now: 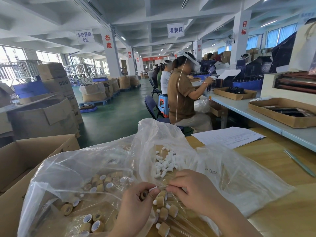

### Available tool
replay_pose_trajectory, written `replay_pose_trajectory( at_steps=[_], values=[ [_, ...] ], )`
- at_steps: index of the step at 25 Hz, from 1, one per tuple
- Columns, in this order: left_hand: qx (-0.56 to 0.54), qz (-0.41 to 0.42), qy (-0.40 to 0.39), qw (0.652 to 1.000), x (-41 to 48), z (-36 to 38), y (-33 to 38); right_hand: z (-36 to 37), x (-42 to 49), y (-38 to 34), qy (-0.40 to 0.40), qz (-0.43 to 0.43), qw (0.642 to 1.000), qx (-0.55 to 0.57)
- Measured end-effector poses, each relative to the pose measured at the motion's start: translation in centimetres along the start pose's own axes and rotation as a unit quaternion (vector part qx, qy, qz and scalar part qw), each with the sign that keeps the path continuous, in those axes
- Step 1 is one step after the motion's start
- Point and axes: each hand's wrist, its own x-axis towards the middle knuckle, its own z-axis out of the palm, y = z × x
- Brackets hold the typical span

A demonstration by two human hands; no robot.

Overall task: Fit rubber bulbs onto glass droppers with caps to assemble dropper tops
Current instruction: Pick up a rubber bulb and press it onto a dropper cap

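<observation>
Table [273, 170]: pale yellow wood, grain visible, bare at the right.

Bags [171, 139]: clear plastic, crumpled and heaped, covering the table's left and middle. They hold tan caps [100, 183] and white bulbs [164, 165].

Paper [227, 136]: one white printed sheet, behind the bags, its near edge tucked under the plastic, lying flat at the table's far edge.

Pen [298, 162]: slim, pale green, right of the bags and well apart from them, lying slantwise on bare wood.

Box [25, 161]: open cardboard, left of the bags and touching them. Whether it rests on the table cannot be told.
</observation>
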Motion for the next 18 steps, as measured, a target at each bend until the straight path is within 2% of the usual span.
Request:
replay_pose_trajectory(
  at_steps=[5, 18],
  values=[
    [0.023, 0.000, -0.002, 1.000, -0.1, 0.0, -0.2, -0.3, 0.1, -0.3, 0.018, -0.027, 0.999, -0.015],
    [-0.014, -0.007, -0.027, 1.000, 0.0, -0.5, -0.2, -0.2, 0.1, -1.5, 0.105, -0.048, 0.992, -0.044]
  ],
)
